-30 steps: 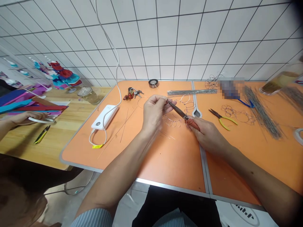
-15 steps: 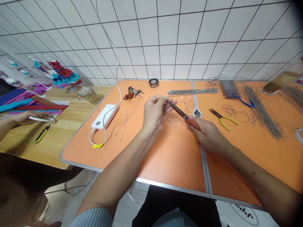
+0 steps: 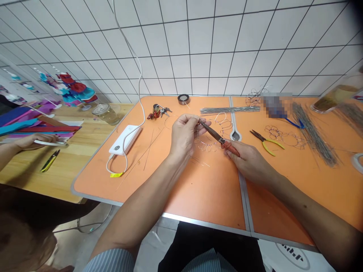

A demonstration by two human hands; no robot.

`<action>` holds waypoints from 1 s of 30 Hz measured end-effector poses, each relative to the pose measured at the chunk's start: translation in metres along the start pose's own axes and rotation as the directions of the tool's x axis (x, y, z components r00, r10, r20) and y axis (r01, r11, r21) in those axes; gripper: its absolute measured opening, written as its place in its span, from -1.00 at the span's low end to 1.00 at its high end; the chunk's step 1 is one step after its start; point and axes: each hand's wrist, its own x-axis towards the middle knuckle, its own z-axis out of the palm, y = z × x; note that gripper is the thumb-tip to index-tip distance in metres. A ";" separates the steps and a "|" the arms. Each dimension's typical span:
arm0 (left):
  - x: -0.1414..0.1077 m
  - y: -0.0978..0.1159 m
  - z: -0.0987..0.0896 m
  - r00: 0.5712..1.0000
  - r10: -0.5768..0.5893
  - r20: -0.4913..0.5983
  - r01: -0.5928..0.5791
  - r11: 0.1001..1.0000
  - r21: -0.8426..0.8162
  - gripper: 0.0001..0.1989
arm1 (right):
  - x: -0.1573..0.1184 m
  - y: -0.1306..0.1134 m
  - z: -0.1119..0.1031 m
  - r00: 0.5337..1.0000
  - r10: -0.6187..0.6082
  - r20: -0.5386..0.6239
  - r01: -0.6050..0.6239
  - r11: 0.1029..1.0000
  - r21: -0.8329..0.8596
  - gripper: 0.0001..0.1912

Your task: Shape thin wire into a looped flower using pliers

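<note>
Wire ring (image 3: pixel 208 144) of small loops, lying between the hands over the orange table (image 3: pixel 210 192). Its place is unchanged from a second ago, suggesting a steady hold at one spot. The left hand (image 3: pixel 183 136) pinches its far-left edge; the right hand (image 3: pixel 249 156) clamps the pliers (image 3: pixel 214 135), tip at the left fingers.

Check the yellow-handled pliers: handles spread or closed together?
Spread: orange tabletop shows between the two yellow handles of the pliers. Whether the jaw tips touch, I cannot tell; too small here.
</note>
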 end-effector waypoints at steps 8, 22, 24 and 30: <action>0.000 0.000 0.001 1.000 -0.006 -0.008 0.006 1.000 0.002 -0.87 | -0.001 0.001 -0.002 0.999 -0.003 0.042 0.003 1.000 -0.006 -0.79; -0.002 0.002 0.002 1.000 -0.011 0.007 0.012 1.000 -0.015 -0.85 | -0.002 0.005 -0.002 0.984 0.087 0.153 -0.105 0.988 0.110 -0.76; -0.002 0.002 0.003 1.000 -0.012 0.007 0.013 1.000 -0.021 -0.86 | -0.002 0.006 -0.001 0.985 0.082 0.154 -0.104 0.984 0.142 -0.75; -0.001 0.002 0.002 1.000 -0.009 0.017 0.010 0.999 -0.041 -0.87 | -0.003 0.010 0.000 0.984 0.073 0.160 -0.108 0.970 0.220 -0.76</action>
